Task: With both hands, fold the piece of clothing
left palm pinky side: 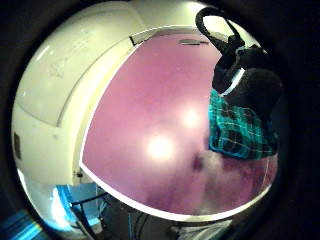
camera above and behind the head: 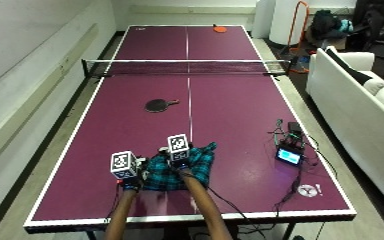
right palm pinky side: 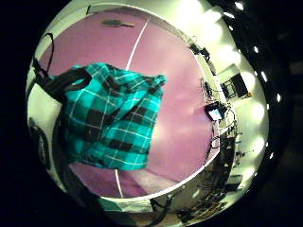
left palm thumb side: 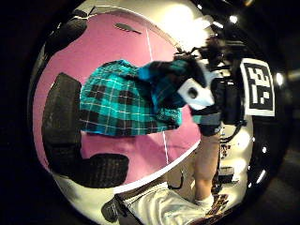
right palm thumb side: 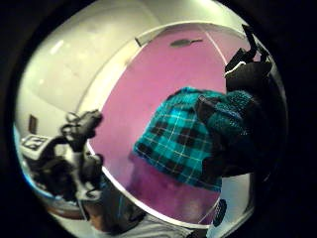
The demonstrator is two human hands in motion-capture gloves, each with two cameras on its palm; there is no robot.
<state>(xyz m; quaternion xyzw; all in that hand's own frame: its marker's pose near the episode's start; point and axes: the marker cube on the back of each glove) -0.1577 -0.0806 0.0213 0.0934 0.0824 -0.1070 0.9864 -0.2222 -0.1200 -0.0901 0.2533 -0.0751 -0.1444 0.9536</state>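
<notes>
1. You stand at the near end of a purple desk (camera above and behind the head: 232, 110) marked with white lines, with a net (camera above and behind the head: 187, 67) strung across its middle.
2. A white sofa (camera above and behind the head: 358, 100) stands off the desk's right side, and a pale wall (camera above and behind the head: 19, 55) runs along the left.
3. The shirt (camera above and behind the head: 179, 172), teal and black plaid, lies bunched on the desk close to the near edge, just left of the centre line, between and under your two hands.
4. Your right hand (camera above and behind the head: 181, 161) sits on the shirt's middle. Its thumb side palm view shows its gloved fingers (right palm thumb side: 218, 111) curled over a raised bunch of the cloth, so it grips the shirt.
5. Your left hand (camera above and behind the head: 131, 176) is at the shirt's left edge. Its thumb side palm view shows its fingers (left palm thumb side: 65, 126) curved but apart, lying clear of the cloth on the desk beside it; they clamp nothing.
6. A black paddle (camera above and behind the head: 160, 104) lies on the near half, well beyond the shirt and just left of the centre line.
7. A red paddle (camera above and behind the head: 220, 29) lies at the far end.
8. A small device (camera above and behind the head: 290, 150) with a lit screen and cables sits near the right edge, well apart from the shirt.
</notes>
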